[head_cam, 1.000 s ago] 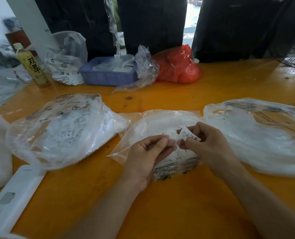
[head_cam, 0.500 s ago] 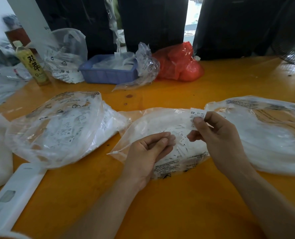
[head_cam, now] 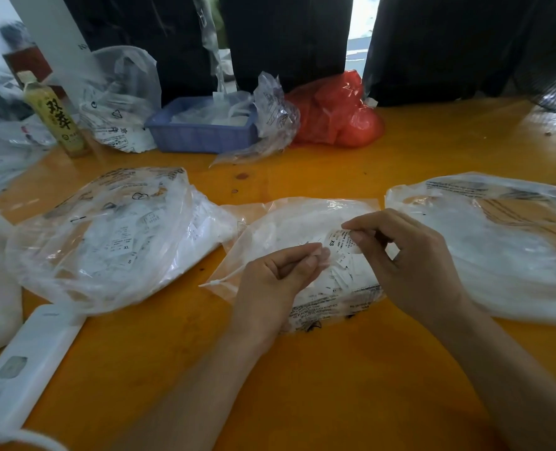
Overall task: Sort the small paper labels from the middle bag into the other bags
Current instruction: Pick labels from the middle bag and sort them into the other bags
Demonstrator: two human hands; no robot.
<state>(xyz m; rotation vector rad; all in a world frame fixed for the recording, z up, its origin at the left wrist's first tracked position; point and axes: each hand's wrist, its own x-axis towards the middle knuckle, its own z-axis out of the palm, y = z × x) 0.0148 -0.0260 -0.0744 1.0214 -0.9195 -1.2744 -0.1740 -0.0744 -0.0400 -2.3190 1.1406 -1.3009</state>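
Label (head_cam: pixel 341 238) marked XS is pinched between thumb and forefinger of the right hand (head_cam: pixel 410 255), held just above the middle bag (head_cam: pixel 289 222); half a second ago the same hand held a label farther from the person, toward the right-hand bag's edge, and it has since come back over the middle bag (whether this is the same label or a fresh pick cannot be told); judgement: either a label has been delivered and the next is taken, or one is being read before sorting. Left hand (head_cam: pixel 280 275) lies on the near left part of the middle bag, fingers curled with thumb against them, apparently pinching the bag's film to hold its mouth; it has barely moved over the last second. Middle bag holds many loose white labels, so the task is judged far from done. Left of the middle bag lies a fuller bag (head_cam: pixel 114 229) showing labels marked XL and S; right of it lies another clear bag (head_cam: pixel 498 242), contents blurred. Beyond the middle bag stand a blue basket (head_cam: pixel 202 136), a red bag (head_cam: pixel 338 115) and, far left, a drink bottle (head_cam: pixel 58 118); all rest on the orange table (head_cam: pixel 351 379). Near left of the middle bag lies a white flat device (head_cam: pixel 26 362).
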